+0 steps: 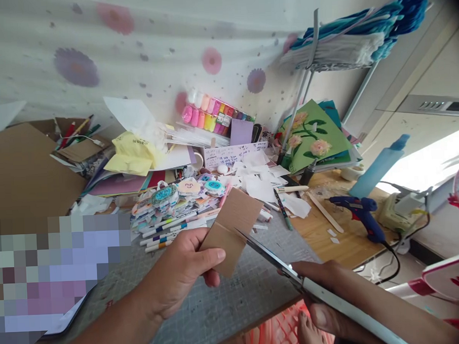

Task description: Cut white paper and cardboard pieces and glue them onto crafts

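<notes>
My left hand (201,257) pinches a folded or creased piece of brown cardboard (242,209) by its lower left edge, thumb on the near face. A crease runs across the cardboard. My right hand (326,294) is wrapped round a cutting tool (269,254) with a long, pointed metal blade and a pale grey handle. Its tip meets the cardboard at the crease, or lies just in front of it. Whether it is a knife or scissors I cannot tell. Both hands are above the grey gridded cutting mat (175,316).
Several markers (175,230), decorated paper pieces (164,195) and white scraps (256,178) crowd the mat's back. To the right lie a blue glue gun (358,212) and a wooden stick (326,213). A large cardboard sheet (27,170) and a blurred-out screen (67,280) are at left.
</notes>
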`<state>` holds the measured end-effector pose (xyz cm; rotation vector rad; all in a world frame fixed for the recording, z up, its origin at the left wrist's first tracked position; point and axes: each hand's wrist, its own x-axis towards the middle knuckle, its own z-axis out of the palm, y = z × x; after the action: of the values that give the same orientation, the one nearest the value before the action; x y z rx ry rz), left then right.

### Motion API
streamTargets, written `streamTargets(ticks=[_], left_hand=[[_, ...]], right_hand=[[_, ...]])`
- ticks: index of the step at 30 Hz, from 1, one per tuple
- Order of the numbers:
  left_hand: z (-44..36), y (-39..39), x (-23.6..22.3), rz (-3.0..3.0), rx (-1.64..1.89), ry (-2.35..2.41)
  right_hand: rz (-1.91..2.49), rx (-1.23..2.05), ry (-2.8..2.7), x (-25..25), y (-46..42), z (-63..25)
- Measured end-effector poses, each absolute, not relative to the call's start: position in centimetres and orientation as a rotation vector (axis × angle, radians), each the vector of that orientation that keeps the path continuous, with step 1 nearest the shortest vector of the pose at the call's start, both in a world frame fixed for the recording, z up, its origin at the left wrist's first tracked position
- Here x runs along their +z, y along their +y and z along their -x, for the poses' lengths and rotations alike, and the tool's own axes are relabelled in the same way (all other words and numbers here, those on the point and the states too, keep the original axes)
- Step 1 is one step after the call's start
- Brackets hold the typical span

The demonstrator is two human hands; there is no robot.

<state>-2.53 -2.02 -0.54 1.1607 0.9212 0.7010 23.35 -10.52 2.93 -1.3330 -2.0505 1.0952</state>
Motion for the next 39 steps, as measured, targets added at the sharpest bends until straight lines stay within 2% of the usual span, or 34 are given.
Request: streamTargets(ticks=[10, 16, 20, 32, 39], left_hand=[[2.5, -2.1, -0.3, -1.138, 0.661, 0.956], [2.4, -2.0, -0.5, -1.126, 0.649, 0.951], [2.6, -1.9, -0.6, -1.124, 0.624, 0.947], [2.4, -1.8, -0.3, -1.099, 0.628, 0.918], [2.3, -1.8, 0.0, -1.071, 0.650, 0.914]], right_hand=[[1.348, 1.150, -2.050, 2.3, -9.7, -23.3], [1.289, 1.405, -1.936, 2.1, -9.2, -22.4], [1.276, 1.264, -1.912, 1.6, -9.0, -22.1], [1.415, 1.369, -1.959, 0.2, -9.2, -22.6], [1.544, 1.217, -1.912, -2.3, -9.0, -22.7]])
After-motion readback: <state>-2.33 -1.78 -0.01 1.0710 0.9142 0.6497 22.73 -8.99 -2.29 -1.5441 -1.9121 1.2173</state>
